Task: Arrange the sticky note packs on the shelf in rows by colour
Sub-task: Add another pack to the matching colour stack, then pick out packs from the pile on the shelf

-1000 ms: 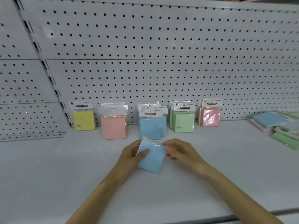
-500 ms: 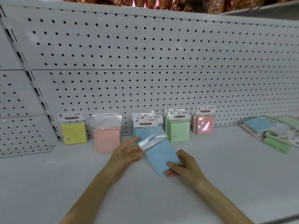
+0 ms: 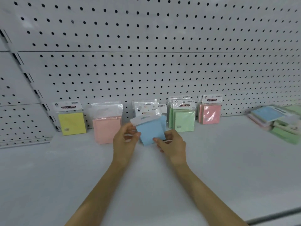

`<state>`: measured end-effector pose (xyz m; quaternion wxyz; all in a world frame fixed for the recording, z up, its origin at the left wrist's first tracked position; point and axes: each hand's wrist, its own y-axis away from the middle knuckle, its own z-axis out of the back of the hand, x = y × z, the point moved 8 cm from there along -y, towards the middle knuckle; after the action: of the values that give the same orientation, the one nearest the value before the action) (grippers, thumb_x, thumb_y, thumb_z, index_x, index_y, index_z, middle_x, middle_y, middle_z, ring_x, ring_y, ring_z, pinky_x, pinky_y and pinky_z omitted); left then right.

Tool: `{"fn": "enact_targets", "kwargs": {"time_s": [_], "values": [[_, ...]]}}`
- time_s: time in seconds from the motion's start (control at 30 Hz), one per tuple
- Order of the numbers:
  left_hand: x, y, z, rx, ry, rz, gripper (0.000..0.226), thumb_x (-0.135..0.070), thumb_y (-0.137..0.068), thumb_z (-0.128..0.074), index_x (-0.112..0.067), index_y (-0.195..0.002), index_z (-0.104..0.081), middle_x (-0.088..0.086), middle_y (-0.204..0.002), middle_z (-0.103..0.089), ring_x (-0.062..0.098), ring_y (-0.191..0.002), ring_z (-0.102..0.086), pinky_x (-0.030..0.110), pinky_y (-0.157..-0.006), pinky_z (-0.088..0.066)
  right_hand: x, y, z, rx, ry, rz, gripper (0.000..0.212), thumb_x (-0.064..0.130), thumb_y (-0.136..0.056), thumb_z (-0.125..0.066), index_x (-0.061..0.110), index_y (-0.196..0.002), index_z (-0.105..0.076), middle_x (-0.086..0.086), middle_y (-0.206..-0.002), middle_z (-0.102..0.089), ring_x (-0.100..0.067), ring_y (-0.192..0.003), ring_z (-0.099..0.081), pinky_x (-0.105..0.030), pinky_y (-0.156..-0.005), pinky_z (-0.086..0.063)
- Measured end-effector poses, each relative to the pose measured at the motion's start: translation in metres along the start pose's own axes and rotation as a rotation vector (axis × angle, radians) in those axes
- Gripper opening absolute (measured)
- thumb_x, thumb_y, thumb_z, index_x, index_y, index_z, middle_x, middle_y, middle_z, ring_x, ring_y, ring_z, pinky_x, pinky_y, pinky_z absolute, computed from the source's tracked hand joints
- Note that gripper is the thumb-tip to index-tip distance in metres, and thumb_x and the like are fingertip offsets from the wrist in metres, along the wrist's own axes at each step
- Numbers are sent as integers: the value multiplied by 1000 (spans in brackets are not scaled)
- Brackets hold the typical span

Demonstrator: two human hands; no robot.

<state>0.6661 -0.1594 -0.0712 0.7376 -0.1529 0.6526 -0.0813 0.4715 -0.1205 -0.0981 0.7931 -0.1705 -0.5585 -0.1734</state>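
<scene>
The step in hand looks to be the placing of a square pale-blue sticky note pack in a clear plastic sleeve [image 3: 149,132]; it is held tilted, low over the white shelf [image 3: 228,160] and just in front of the standing blue packs [image 3: 163,122] at the middle of the shelf's back edge; whether its lower corner touches the shelf I cannot tell. The left hand [image 3: 124,141] has its fingers curled and pinches the pack's left edge, close under the clear header flap; the right hand [image 3: 172,144], likewise curled, holds the lower right corner, thumb on the face and fingers behind.

Along the back edge, against the white pegboard wall [image 3: 146,62], stand a yellow pack [image 3: 72,123] towards the left corner, then a salmon pack [image 3: 106,130], the blue ones, a group of green packs [image 3: 184,120] and some pink packs [image 3: 210,114]; each colour stands apart from its neighbours. Near the shelf's right edge lies a loose pile of blue, pink and green packs [image 3: 276,123], not yet sorted; the task seems well short of done.

The next move, I judge, calls for turning the tilted pack upright and setting it down in front of the blue ones, face parallel to theirs; the sleeve looks slippery, and a careless nudge could tip the packs behind.
</scene>
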Motion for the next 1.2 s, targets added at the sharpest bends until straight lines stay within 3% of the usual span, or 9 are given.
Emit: {"fn": "enact_targets", "kwargs": {"time_s": [0.17, 0.33, 0.57, 0.63, 0.73, 0.83, 0.93, 1.07, 1.2], "values": [[-2, -6, -18, 10, -162, -86, 39, -4, -80, -72, -23, -109, -55, -4, -99, -59, 3, -81, -56, 6, -67, -43, -4, -5, 6, -81, -1, 16, 27, 21, -71, -81, 11, -84, -60, -9, -93, -59, -24, -66, -63, -20, -43, -50], [4, -11, -27, 51, -283, -112, 56, -12, -78, -75, -18, -127, -49, -5, -107, -47, 0, -81, -50, 22, -74, -46, -10, -5, 7, -74, -85, -27, 27, 10, -74, -78, 9, -89, -56, -10, -83, -57, -26, -68, -62, -17, -44, -50], [5, -14, -20, -11, -291, -64, 65, -23, -71, -81, -25, -126, -46, -9, -111, -46, -16, -84, -46, 8, -66, -39, -9, -7, 8, -78, -11, 4, 34, 18, -73, -80, 11, -91, -51, -11, -93, -54, -22, -59, -58, -18, -41, -47], [2, -12, -20, -9, -336, -85, 65, -24, -71, -81, -26, -126, -46, -5, -118, -46, -10, -84, -47, 5, -67, -38, -8, -7, 8, -71, 8, 24, 36, 17, -75, -79, 13, -94, -49, -11, -97, -53, -15, -53, -55, -17, -40, -45], [-8, -5, -22, -13, -462, -172, 65, -25, -73, -78, -24, -128, -44, 4, -121, -45, 14, -102, -51, 30, -83, -48, -4, -6, 9, -53, 25, 78, 37, 14, -76, -77, 17, -99, -48, -9, -103, -52, -13, -55, -53, -19, -41, -47], [-27, 7, -25, -20, -579, -361, 56, -32, -77, -70, -16, -125, -48, 9, -117, -50, 26, -109, -46, 33, -95, -35, -2, -5, 28, -40, 69, 127, 39, 15, -77, -76, 25, -101, -47, 2, -105, -50, -6, -58, -51, -23, -58, -49], [-45, 18, -41, 63, -689, -541, 52, -40, -82, -57, -11, -125, -51, 12, -125, -52, 25, -118, -44, 38, -101, -28, 0, -3, 68, 9, 357, 294, 35, 21, -83, -70, 23, -112, -51, 9, -112, -43, -6, -69, -56, -27, -68, -48], [-71, 24, -96, 232, -813, -669, 57, -44, -84, -49, -8, -128, -50, 16, -133, -51, 33, -121, -45, 45, -101, -31, -2, -6, 143, 38, 735, 583, 38, 23, -82, -70, 14, -117, -57, -6, -115, -54, -25, -89, -61, -24, -65, -43], [-102, 31, -185, 319, -858, -740, 60, -46, -85, -44, -4, -127, -53, 18, -134, -50, 36, -123, -45, 46, -102, -30, -26, -24, 247, -3, 965, 664, 41, 29, -80, -72, 12, -116, -61, -11, -116, -61, -30, -95, -62, -34, -77, -50]]}}
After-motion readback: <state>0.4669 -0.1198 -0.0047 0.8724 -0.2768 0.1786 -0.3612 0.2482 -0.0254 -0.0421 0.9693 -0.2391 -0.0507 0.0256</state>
